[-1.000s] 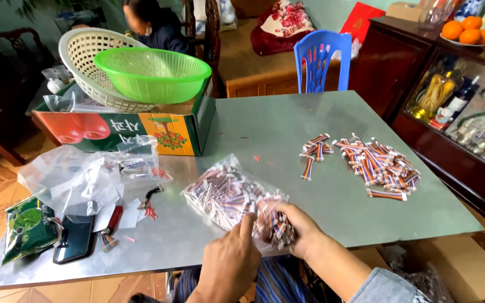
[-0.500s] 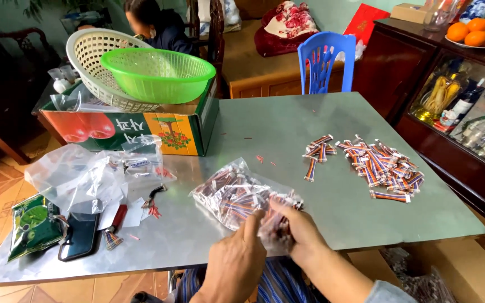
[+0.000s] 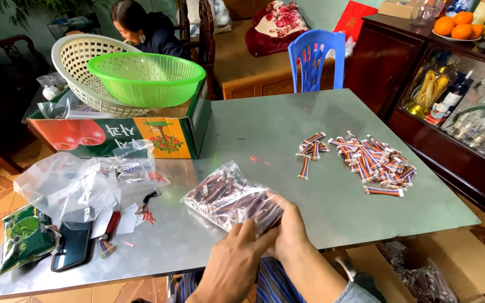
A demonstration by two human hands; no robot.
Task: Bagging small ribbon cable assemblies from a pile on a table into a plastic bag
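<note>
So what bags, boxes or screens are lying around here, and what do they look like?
Clear bag of striped cable pieces: near table edge, under both hands.
Cardboard box: far left, green sides, fruit pictures.
Green snack packet: left corner, flat.
Phone: beside it, dark screen.
Empty clear bags: left, crumpled.

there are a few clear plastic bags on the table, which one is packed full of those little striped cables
The clear bag under both hands near the front edge, stuffed with striped cable pieces. The crumpled clear bags to the left look nearly empty.
</note>
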